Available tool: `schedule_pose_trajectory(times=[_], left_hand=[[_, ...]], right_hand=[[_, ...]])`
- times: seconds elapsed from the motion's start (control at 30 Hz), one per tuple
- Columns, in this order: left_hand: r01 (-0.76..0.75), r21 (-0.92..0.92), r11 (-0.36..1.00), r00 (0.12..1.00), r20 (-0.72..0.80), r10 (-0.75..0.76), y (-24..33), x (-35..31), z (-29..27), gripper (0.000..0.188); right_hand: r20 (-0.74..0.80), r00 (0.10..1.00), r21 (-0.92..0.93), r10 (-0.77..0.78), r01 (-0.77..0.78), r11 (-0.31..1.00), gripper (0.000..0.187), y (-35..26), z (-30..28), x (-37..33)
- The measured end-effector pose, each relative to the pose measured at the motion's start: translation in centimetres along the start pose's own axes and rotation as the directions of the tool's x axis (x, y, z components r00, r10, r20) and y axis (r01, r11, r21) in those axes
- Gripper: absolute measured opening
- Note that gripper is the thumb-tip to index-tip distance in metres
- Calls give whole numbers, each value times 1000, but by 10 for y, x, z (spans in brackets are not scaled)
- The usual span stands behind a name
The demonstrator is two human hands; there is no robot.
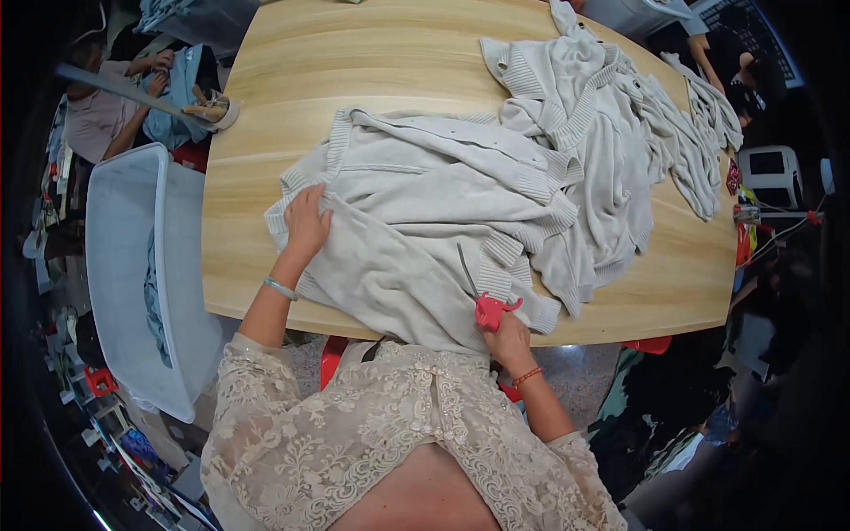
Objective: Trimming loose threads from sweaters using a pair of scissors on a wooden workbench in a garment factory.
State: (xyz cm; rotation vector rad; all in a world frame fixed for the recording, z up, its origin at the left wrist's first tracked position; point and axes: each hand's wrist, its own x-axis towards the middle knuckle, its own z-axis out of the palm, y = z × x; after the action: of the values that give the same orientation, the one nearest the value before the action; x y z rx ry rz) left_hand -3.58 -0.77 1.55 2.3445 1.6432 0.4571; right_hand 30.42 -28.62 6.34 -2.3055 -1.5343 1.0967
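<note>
A light grey knit cardigan (398, 203) lies spread over the near part of the table, with ribbed bands and a buttoned front edge. My left hand (306, 221) is closed on its left side, fingers bent over the cloth beside a ribbed band. In my right hand (506, 341) is a pair of scissors (492, 310) with red handles. Their dark, narrow blades point up and away over the knit, close to a ribbed cuff (498, 265). Whether the blades touch the cloth I cannot tell.
More grey knit garments (611, 150) lie heaped at the right of the wooden table (390, 44). A white plastic bin (164, 292) with some blue cloth stands at the left. Another person (106, 106) handles blue cloth at the far left. Dark cloth (673, 398) lies low on the right.
</note>
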Motion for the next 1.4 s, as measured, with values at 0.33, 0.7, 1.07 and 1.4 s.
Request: schedule_pose_trajectory(times=[0.33, 0.7, 1.07, 1.4], left_hand=[[243, -448, 860, 909, 415, -41, -71, 10, -30, 19], [-197, -182, 963, 972, -163, 168, 23, 30, -31, 35], [-645, -418, 640, 609, 226, 760, 242, -58, 73, 51], [-693, -274, 667, 632, 214, 745, 247, -59, 101, 53]], right_hand=[[-95, 995, 175, -40, 56, 983, 24, 19, -19, -25], [-391, 911, -386, 130, -291, 875, 11, 46, -112, 40], [-511, 857, -146, -75, -1, 989, 32, 73, -94, -29], [1, 1000, -156, 25, -24, 987, 21, 56, -118, -49]])
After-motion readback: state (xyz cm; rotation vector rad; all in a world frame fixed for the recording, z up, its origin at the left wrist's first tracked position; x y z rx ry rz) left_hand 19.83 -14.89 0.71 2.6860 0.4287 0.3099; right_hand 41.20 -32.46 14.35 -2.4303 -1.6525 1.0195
